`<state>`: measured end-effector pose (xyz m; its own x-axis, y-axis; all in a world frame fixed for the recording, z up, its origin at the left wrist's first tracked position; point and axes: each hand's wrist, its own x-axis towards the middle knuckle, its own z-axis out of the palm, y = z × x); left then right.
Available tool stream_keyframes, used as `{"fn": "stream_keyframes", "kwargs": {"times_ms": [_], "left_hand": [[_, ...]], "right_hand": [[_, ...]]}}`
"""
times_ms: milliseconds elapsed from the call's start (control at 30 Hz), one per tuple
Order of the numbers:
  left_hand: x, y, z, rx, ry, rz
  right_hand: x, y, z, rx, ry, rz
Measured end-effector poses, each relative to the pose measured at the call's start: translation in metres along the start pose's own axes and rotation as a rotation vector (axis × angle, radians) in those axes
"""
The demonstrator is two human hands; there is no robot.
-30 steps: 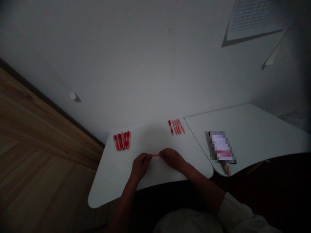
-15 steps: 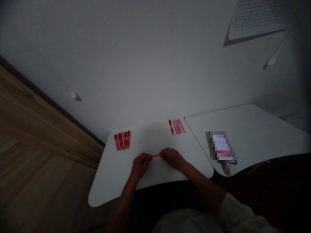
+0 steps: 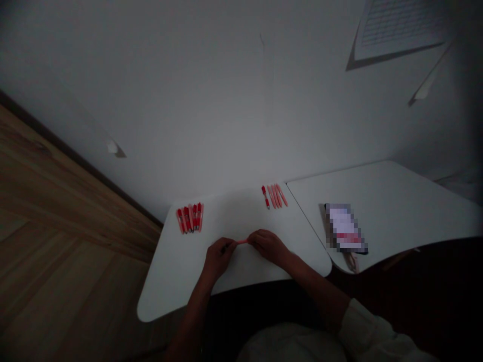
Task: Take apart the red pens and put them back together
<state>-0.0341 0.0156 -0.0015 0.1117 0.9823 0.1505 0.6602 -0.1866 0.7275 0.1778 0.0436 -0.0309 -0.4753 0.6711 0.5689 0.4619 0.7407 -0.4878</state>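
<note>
Hands barely shifted since the earlier frame, a pink pen still held between them.
Fingers of the left hand and right hand curl together, clamped on its two ends, above a white desk, close to its curved front edge. Red pens lie along the far left edge; pink pens sit by the seam with a second desk, which holds a pixelated packet, its label unreadable. Wooden floor runs past the left edge.
</note>
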Motion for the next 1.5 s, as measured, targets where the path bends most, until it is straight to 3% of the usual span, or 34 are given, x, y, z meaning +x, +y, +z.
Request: {"fn": "stream_keyframes", "kwargs": {"times_ms": [300,600,933,1033,1200,1300,1400,1500], "left_hand": [[-0.002,-0.001,0.000,-0.131,-0.005,-0.009],[0.001,0.003,-0.002,0.043,-0.003,-0.005],[-0.003,0.004,-0.004,-0.106,0.018,-0.032],[-0.003,0.001,-0.003,-0.151,0.066,-0.056],[-0.002,-0.003,-0.003,-0.205,0.101,-0.056],[-0.002,-0.002,-0.002,-0.213,0.103,-0.034],[-0.003,0.000,-0.001,-0.194,0.097,-0.030],[-0.005,0.004,-0.001,-0.170,0.085,-0.026]], "right_hand": [[0.001,-0.001,0.001,-0.013,-0.045,0.043],[-0.001,-0.001,0.000,-0.002,-0.049,0.010],[0.000,-0.002,-0.001,0.030,-0.050,0.062],[0.001,-0.001,-0.005,0.177,0.038,0.213],[0.007,0.003,-0.012,0.753,0.104,0.562],[0.011,0.004,-0.011,0.971,0.107,0.612],[0.014,0.001,-0.005,1.044,0.133,0.613],[0.017,-0.004,0.003,1.075,0.000,0.590]]}}
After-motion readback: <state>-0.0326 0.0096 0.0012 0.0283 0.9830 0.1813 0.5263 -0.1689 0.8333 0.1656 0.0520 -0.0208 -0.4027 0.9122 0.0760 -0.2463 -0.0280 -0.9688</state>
